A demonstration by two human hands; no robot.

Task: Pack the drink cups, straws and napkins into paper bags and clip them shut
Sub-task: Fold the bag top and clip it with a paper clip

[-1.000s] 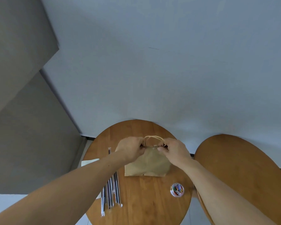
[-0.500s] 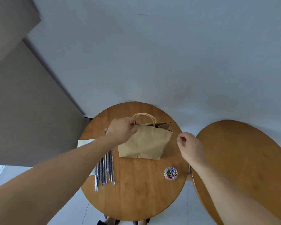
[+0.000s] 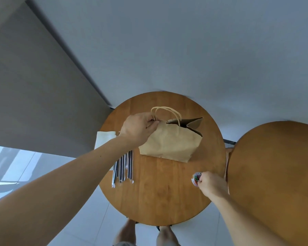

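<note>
A brown paper bag (image 3: 169,144) stands on the round wooden table (image 3: 158,196), its mouth partly open on the right and its twine handles up. My left hand (image 3: 137,127) pinches the bag's top left edge at the handle base. My right hand (image 3: 211,184) is at a small clear tub of coloured paper clips (image 3: 195,177) near the table's right edge, fingertips curled at the tub. Whether they hold a clip is hidden. Several wrapped straws (image 3: 124,167) lie left of the bag. White napkins (image 3: 103,139) sit under my left forearm. No cup shows.
A second round wooden table (image 3: 274,174) stands close on the right, nearly touching the first. A grey wall runs behind both. White floor tiles and my feet (image 3: 126,233) show below the table's near edge.
My right hand let go of the bag's top and moved down and right to the clip tub. The bag's mouth opened on the right. My left hand kept its hold.
</note>
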